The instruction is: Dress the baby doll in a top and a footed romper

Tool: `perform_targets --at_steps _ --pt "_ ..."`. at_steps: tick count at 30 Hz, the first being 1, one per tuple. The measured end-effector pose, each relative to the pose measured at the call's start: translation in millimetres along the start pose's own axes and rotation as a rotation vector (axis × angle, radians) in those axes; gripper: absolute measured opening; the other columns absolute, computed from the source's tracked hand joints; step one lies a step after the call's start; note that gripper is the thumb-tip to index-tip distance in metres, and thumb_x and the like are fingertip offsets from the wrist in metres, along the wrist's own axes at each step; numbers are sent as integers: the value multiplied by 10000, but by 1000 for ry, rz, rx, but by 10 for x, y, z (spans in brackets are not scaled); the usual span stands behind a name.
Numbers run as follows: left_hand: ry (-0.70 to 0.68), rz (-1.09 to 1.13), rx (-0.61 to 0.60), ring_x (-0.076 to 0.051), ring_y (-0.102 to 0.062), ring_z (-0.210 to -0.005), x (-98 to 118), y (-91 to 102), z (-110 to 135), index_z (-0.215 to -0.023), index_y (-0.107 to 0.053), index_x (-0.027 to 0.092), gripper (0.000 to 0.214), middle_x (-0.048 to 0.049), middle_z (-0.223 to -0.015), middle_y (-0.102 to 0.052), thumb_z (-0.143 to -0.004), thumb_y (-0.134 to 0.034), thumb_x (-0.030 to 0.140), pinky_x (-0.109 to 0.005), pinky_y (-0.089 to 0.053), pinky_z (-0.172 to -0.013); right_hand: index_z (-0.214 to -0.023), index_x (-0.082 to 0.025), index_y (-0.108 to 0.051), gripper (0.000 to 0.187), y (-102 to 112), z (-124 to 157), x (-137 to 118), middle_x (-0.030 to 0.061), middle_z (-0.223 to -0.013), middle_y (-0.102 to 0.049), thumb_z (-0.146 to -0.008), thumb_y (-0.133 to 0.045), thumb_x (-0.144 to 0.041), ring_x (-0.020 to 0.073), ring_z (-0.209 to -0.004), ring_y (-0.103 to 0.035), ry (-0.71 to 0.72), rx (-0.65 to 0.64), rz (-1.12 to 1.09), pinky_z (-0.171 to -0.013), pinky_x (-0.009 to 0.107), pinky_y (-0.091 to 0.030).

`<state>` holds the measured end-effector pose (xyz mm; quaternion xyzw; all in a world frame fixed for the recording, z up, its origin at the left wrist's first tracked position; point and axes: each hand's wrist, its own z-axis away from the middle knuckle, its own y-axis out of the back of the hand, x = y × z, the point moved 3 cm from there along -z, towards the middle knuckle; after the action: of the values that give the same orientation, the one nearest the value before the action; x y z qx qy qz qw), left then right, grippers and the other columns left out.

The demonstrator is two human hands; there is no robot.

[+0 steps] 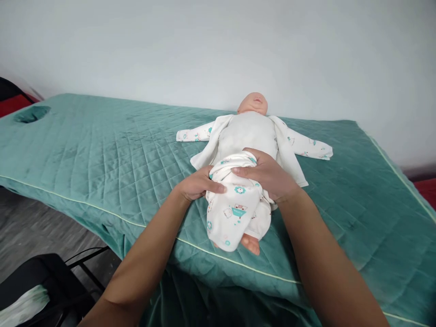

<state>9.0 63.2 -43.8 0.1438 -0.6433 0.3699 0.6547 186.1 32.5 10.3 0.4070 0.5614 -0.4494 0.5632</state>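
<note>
A baby doll (254,103) lies on its back on a green quilted bed cover, head toward the wall. Its white printed jacket (309,146) is spread open, the sleeves stretched out to both sides over a plain white front. Bunched around the doll's legs are white baby pants (231,213) with teal prints; one foot (251,244) pokes out at the bottom. My left hand (197,182) grips the pants at their left side, thumb on top. From the right, my right hand (267,175) is closed on the gathered upper part of the pants.
The green bed (102,150) runs along a pale wall (170,50), with a face hole (32,113) at its far left. A black chair (47,281) holding a whitish cloth or diaper (25,306) stands at the lower left.
</note>
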Motion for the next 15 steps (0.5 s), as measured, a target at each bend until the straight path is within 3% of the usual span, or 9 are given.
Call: perform_targets --at_steps 4,9,11,15 --pt "-59 105 46 -239 -716 -676 -55 7 -5 -997 -750 116 577 -118 -822 -769 -541 -931 421 -301 -560 -605 -997 -190 -706 362 -23 20 -59 27 -930 -732 -732 -840 -398 185 -825 -666 9 -94 114 -672 268 -524" --pt "-121 180 101 -188 -665 -561 -19 -28 -9 -946 -753 111 555 -61 -667 -716 -528 -927 432 -258 -529 -523 -996 -205 -755 340 -82 83 -127 5 -903 -750 -710 -849 -362 196 -839 -683 -24 -393 259 -693 271 -530" --pt "-113 171 101 -176 -653 -553 -7 -42 -6 -905 -754 109 556 -64 -663 -716 -510 -932 457 -245 -516 -512 -1001 -217 -762 330 -83 96 -129 -2 -916 -761 -713 -849 -352 191 -828 -685 -31 -401 284 -693 268 -528" --pt "-74 125 119 -171 -655 -595 -11 -29 -2 -881 -753 122 558 -82 -748 -749 -495 -942 477 -248 -517 -542 -1052 -207 -758 330 -75 96 -90 16 -971 -772 -757 -815 -344 196 -868 -694 -6 -300 214 -711 274 -536"
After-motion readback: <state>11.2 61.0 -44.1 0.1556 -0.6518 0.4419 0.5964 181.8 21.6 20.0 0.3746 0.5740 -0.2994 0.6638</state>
